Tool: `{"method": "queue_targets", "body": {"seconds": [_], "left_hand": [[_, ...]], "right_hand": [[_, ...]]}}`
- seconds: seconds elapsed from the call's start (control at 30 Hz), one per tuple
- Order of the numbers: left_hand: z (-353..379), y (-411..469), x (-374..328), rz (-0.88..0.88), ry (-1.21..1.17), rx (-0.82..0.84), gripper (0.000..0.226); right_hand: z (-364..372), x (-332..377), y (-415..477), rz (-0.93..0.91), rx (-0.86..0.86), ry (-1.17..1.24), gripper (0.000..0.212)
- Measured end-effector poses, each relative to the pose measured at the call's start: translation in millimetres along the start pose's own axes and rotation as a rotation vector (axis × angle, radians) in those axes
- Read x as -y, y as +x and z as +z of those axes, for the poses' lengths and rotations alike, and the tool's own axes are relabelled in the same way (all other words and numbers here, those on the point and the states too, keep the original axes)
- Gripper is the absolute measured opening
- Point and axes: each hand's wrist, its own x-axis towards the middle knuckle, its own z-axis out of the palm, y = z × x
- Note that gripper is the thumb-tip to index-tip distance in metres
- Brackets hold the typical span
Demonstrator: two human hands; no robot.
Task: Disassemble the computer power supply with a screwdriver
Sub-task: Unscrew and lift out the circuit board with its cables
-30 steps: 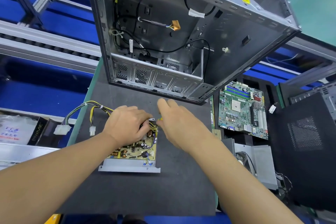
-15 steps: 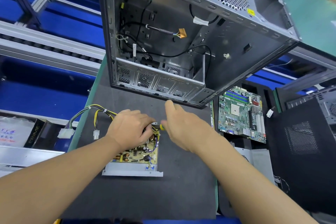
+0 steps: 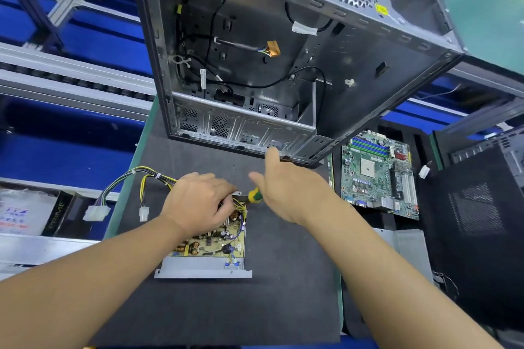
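The opened power supply [image 3: 215, 246] lies on the dark mat: a yellow circuit board with coils and capacitors in a grey metal tray. Its yellow and black cable bundle [image 3: 136, 176] runs off to the left and ends in white plugs. My left hand [image 3: 198, 201] presses down on the board's far end, fingers curled over the wires. My right hand [image 3: 286, 187] holds a screwdriver with a yellow and green handle [image 3: 254, 195], its tip aimed at the far right corner of the board. The tip itself is hidden behind my left fingers.
An empty grey computer case [image 3: 283, 65] stands open just behind the mat [image 3: 283, 278]. A green motherboard [image 3: 377, 176] lies to the right, beside a black case panel [image 3: 476, 212]. Grey metal covers [image 3: 402, 246] sit at right. Blue conveyor racks [image 3: 71, 45] run along the left.
The view has shifted, so the case and board sit lower and further right in the frame. My right hand has opened its fingers more around the screwdriver handle, which now shows clearly.
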Motion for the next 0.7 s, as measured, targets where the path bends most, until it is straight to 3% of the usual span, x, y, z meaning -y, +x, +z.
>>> {"method": "queue_targets", "body": {"seconds": [0.13,0.27,0.4,0.47,0.53,0.63,0.7], "left_hand": [[0.2,1.8,-2.2,-0.020,0.032,0.024,0.034],[-0.5,2.8,-3.8,-0.026,0.039,0.022,0.032],[-1.8,2.2,-6.8,-0.029,0.054,0.006,0.027],[-0.5,1.6,-6.4,-0.035,0.069,0.000,0.031],[0.0,1.6,-5.7,-0.028,0.083,-0.005,0.032],[-0.4,1.5,-6.9,-0.021,0.084,-0.007,0.027],[0.2,0.7,-6.0,-0.022,0.082,-0.002,0.030]], "right_hand": [[-6.5,-9.1,0.8,-0.196,0.096,0.162,0.017],[-10.5,-11.0,0.2,-0.193,0.238,0.140,0.021],[-11.9,-6.0,1.5,-0.085,0.143,-0.021,0.042],[-10.4,-4.8,5.1,-0.164,0.023,-0.192,0.038],[-9.4,-4.7,7.5,-0.286,-0.031,-0.196,0.030],[-11.4,-4.4,9.7,-0.352,0.150,0.027,0.016],[-14.0,-2.4,9.8,-0.320,0.263,0.062,0.027]]}}
